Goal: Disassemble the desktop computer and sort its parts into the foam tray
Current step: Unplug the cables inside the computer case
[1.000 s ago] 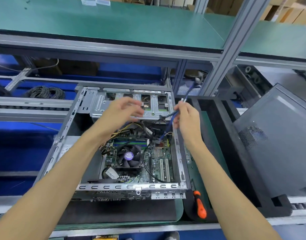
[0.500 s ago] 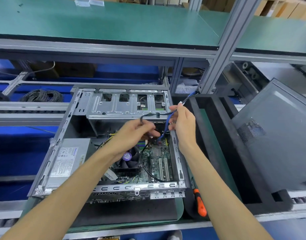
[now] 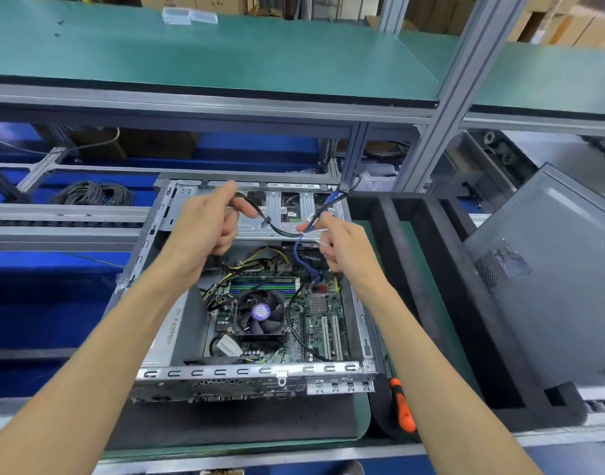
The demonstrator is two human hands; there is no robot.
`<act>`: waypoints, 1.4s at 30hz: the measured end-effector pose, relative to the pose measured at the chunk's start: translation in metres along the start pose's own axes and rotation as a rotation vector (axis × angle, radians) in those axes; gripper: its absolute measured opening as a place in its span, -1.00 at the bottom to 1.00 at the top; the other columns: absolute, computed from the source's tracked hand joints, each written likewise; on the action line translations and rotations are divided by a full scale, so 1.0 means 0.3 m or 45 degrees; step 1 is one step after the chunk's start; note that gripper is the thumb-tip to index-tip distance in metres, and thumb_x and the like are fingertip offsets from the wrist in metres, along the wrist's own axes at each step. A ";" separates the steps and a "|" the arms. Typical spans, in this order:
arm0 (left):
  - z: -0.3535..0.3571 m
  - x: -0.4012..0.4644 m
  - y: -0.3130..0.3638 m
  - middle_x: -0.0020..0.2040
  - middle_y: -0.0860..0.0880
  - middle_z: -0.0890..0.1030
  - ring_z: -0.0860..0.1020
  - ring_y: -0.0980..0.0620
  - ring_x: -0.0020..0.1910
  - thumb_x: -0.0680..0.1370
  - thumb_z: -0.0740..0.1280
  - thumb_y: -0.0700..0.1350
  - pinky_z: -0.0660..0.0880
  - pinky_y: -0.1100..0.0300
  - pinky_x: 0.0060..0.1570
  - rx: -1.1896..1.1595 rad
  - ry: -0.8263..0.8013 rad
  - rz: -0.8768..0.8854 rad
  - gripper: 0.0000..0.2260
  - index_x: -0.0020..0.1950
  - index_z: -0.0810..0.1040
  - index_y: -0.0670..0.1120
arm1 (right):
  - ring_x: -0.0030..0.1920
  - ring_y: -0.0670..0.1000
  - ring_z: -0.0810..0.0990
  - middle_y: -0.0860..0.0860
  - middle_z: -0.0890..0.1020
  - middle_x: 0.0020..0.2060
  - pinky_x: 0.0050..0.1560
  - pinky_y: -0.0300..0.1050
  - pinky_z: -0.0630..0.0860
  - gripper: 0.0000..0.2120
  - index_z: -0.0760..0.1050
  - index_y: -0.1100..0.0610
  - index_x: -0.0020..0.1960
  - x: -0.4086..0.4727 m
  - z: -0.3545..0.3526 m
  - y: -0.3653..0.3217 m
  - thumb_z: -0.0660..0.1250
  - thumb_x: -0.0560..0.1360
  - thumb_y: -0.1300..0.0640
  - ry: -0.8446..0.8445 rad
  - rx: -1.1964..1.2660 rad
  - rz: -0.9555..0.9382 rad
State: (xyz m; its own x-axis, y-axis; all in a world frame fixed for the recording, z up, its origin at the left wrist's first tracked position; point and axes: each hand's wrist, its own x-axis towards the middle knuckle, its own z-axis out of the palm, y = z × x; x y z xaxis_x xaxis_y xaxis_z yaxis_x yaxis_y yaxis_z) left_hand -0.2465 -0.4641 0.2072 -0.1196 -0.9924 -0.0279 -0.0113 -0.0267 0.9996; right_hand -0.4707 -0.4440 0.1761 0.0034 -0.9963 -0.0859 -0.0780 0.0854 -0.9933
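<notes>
Both hands (image 3: 205, 224) (image 3: 342, 245) pinching cables (image 3: 280, 229)

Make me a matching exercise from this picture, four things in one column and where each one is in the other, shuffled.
Things:
1. screwdriver
2. cooler fan
3. side panel
4. black cable

Places:
A. on the motherboard inside the case
B. held between the left hand and the right hand
C. beside the case's near right corner
D. leaning at the far right, beyond the foam tray

Pairs: 1-C, 2-A, 3-D, 4-B
</notes>
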 end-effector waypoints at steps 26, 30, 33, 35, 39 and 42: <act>0.227 -0.183 -0.105 -0.09 0.06 0.57 0.54 0.08 -0.21 0.63 0.20 -0.14 0.48 0.18 -0.21 1.071 -0.189 -0.109 -0.85 0.18 0.45 -0.03 | -0.44 0.00 0.34 -0.11 0.42 -0.57 -0.29 -0.12 0.31 -0.63 0.61 0.05 -0.26 -0.165 -0.276 0.169 0.20 0.64 0.02 0.203 -0.702 0.285; 0.213 -0.221 -0.111 -0.10 -0.03 0.55 0.55 -0.09 -0.08 0.60 0.20 -0.09 0.52 0.04 -0.04 1.633 -0.187 -0.358 -0.91 0.04 0.45 -0.07 | -0.48 0.01 0.36 -0.06 0.41 -0.53 -0.32 -0.11 0.40 -0.67 0.63 0.13 -0.21 -0.212 -0.324 0.168 0.22 0.62 0.03 0.086 -0.760 0.252; 0.201 -0.280 -0.095 -0.12 -0.07 0.54 0.54 -0.13 -0.07 0.62 0.20 -0.04 0.51 0.03 0.00 1.838 -0.183 -0.518 -0.85 -0.02 0.46 -0.11 | -0.45 0.00 0.46 -0.05 0.50 -0.49 -0.32 -0.11 0.52 -0.69 0.63 0.05 -0.21 -0.241 -0.372 0.177 0.24 0.62 0.01 0.043 -0.729 0.276; 0.200 -0.328 -0.087 0.00 -0.12 0.58 0.56 -0.15 -0.02 0.60 0.16 -0.11 0.51 0.05 0.00 1.830 -0.128 -0.580 -0.82 0.09 0.50 -0.12 | -0.44 -0.04 0.48 -0.12 0.53 -0.49 -0.25 -0.11 0.54 -0.67 0.63 0.01 -0.24 -0.254 -0.401 0.173 0.24 0.64 0.02 0.102 -0.713 0.226; 0.187 -0.422 -0.070 0.29 -0.12 0.58 0.55 -0.17 0.18 0.60 0.15 -0.15 0.49 0.03 0.19 1.778 -0.078 -0.582 -0.67 0.32 0.55 -0.06 | -0.58 -0.14 0.34 -0.19 0.45 -0.61 -0.48 -0.34 0.31 -0.68 0.62 0.00 -0.20 -0.282 -0.389 0.105 0.21 0.67 0.03 0.201 -0.578 -0.023; 0.174 -0.506 -0.041 0.28 -0.06 0.59 0.60 0.01 0.01 0.66 0.12 -0.15 0.48 0.20 -0.04 1.570 -0.020 -0.450 -0.67 0.37 0.52 -0.03 | -0.53 -0.09 0.27 -0.15 0.38 -0.57 -0.50 -0.28 0.22 -0.70 0.62 -0.01 -0.19 -0.315 -0.313 0.022 0.21 0.66 0.02 0.112 -0.441 -0.195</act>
State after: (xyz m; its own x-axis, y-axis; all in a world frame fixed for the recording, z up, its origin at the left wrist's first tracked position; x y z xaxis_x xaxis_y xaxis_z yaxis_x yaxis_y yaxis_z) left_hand -0.2800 -0.3070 0.1985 0.0663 -0.9525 -0.2973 -0.9513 -0.1502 0.2692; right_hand -0.5652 -0.3502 0.1848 -0.0434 -0.9956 0.0833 -0.4152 -0.0579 -0.9079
